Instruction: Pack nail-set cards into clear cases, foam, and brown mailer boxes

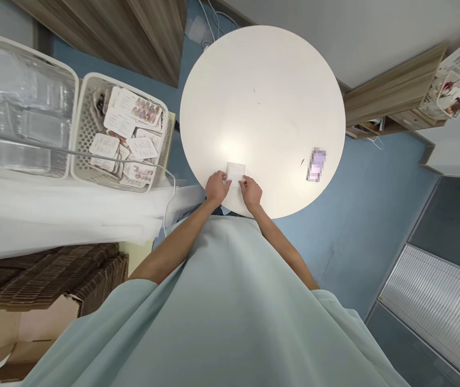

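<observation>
Two hands are working at the near edge of a round white table (262,75), held apart from each other with a white piece (236,172) lying between them. The left hand (216,188) is gripping the left side of the piece and the right hand (252,192) is gripping its near right corner, each appearing to be pinching between thumb and fingers. Status: placement is appearing complete, since the piece is lying roughly square to the body; handling is judged to be ongoing, since neither hand is releasing. Folds and seams are not showing at this size, so the amount remaining cannot be told. Edges: the near rim is running beneath the wrists, close to the shirt (233,279), and is limiting travel toward the body. Open room: the tabletop is extending well past the piece on the far side, and to the right, where a pixelated purple object (316,164) is lying near the right rim. On the left, the rim is curving close to the left hand; beyond it, a card basket (83,126) is standing well apart from the piece.
</observation>
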{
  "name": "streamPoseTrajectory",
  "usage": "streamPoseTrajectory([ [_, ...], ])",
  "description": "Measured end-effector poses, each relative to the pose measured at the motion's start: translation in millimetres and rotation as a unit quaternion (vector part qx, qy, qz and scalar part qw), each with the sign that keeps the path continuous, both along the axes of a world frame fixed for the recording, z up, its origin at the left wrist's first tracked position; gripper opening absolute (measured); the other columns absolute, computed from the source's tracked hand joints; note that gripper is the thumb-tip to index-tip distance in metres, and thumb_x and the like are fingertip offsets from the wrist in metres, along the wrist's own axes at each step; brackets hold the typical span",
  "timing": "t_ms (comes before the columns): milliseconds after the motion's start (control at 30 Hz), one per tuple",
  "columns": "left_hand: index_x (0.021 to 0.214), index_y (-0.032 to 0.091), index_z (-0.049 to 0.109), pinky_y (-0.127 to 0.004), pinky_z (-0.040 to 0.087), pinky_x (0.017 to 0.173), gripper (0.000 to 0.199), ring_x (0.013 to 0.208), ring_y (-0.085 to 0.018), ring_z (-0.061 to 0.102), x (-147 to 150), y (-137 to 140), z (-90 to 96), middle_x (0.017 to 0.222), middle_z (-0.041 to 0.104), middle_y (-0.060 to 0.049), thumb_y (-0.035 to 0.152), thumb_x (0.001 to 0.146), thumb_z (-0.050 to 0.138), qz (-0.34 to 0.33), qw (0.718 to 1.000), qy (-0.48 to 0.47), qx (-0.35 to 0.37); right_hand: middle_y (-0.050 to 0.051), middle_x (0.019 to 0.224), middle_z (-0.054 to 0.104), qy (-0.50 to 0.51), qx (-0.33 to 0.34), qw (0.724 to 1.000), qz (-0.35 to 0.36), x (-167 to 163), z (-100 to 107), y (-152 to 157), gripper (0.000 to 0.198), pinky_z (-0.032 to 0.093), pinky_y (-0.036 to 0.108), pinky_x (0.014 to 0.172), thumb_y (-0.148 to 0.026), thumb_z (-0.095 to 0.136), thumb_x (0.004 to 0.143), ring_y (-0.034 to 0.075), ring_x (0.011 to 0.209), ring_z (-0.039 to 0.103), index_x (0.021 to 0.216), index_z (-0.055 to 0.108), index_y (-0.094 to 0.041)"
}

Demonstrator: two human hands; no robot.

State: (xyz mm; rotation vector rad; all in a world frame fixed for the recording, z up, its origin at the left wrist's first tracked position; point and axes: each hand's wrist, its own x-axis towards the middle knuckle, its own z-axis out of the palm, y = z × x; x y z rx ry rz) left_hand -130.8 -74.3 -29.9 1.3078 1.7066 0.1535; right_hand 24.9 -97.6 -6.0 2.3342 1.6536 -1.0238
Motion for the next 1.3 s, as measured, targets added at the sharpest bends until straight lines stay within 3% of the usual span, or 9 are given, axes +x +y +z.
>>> streamPoseTrajectory([
  [200, 0.120, 0.024, 0.065, -0.046, 0.056, 0.104, 0.019, 0.121, -0.032, 0.069, -48.3, 6.7, 0.0, 0.130, 0.074, -0.012, 0.024, 0.100, 0.066, 0.019, 1.000, 0.011, 0.001, 0.010, 0.121, 0.085, 0.006, -0.016, 1.000, 0.003, -50.7, -2.3, 14.8, 0.036, 0.061, 0.037, 0.096, -0.037, 0.053, 0.118, 0.027, 0.112, 0.080, 0.146, 0.069, -0.022],
  [367, 0.120, 0.025, 0.066, -0.047, 0.056, 0.107, 0.019, 0.121, -0.032, 0.070, -84.5, 6.0, 1.6, 0.130, 0.075, -0.012, 0.024, 0.101, 0.065, 0.033, 0.999, 0.012, 0.009, 0.011, 0.123, 0.085, 0.010, -0.009, 1.000, 0.028, -84.5, -7.2, 22.3, 0.034, 0.062, 0.038, 0.095, -0.037, 0.056, 0.116, 0.029, 0.114, 0.080, 0.144, 0.069, -0.023],
  [533, 0.131, 0.024, 0.066, -0.047, 0.057, 0.108, 0.030, 0.123, -0.032, 0.072, -86.7, -0.5, 6.2, 0.139, 0.071, -0.015, 0.025, 0.101, 0.063, 0.067, 0.997, 0.010, 0.022, 0.009, 0.126, 0.086, 0.006, -0.002, 0.999, 0.045, -84.1, -5.6, 24.5, 0.034, 0.063, 0.041, 0.097, -0.037, 0.058, 0.115, 0.030, 0.116, 0.080, 0.145, 0.069, -0.027],
  [700, 0.135, 0.025, 0.066, -0.045, 0.057, 0.113, 0.039, 0.122, -0.029, 0.074, -74.1, -19.8, 16.5, 0.138, 0.070, -0.013, 0.016, 0.099, 0.057, 0.111, 0.991, -0.014, 0.072, 0.008, 0.135, 0.084, 0.027, 0.021, 0.999, 0.041, -72.2, 13.4, 12.1, 0.038, 0.064, 0.041, 0.097, -0.036, 0.056, 0.114, 0.028, 0.114, 0.081, 0.149, 0.068, -0.027],
  [933, 0.127, 0.021, 0.071, -0.040, 0.060, 0.107, 0.042, 0.110, -0.025, 0.076, -46.7, -77.1, 43.3, 0.122, 0.077, -0.011, 0.007, 0.093, 0.051, 0.131, 0.983, -0.039, 0.120, 0.007, 0.132, 0.084, 0.117, 0.081, 0.990, -0.016, -43.7, 43.6, -50.3, 0.039, 0.061, 0.036, 0.097, -0.032, 0.054, 0.111, 0.022, 0.099, 0.082, 0.147, 0.069, -0.026],
  [1167, 0.123, 0.021, 0.073, -0.041, 0.063, 0.101, 0.033, 0.098, -0.024, 0.078, -30.8, -166.2, 76.9, 0.112, 0.083, -0.009, 0.015, 0.094, 0.058, 0.203, 0.962, -0.068, 0.167, 0.007, 0.119, 0.085, 0.222, 0.136, 0.961, -0.091, -9.4, 48.9, -124.9, 0.037, 0.061, 0.035, 0.096, -0.035, 0.057, 0.105, 0.022, 0.092, 0.082, 0.135, 0.073, -0.022],
  [1300, 0.123, 0.020, 0.074, -0.040, 0.063, 0.096, 0.029, 0.095, -0.024, 0.077, -33.3, -212.4, 97.0, 0.108, 0.082, -0.009, 0.025, 0.098, 0.060, 0.242, 0.953, -0.074, 0.168, 0.010, 0.117, 0.085, 0.273, 0.162, 0.944, -0.090, -1.4, 56.5, -153.7, 0.039, 0.062, 0.037, 0.095, -0.040, 0.057, 0.105, 0.023, 0.091, 0.083, 0.133, 0.073, -0.019],
])
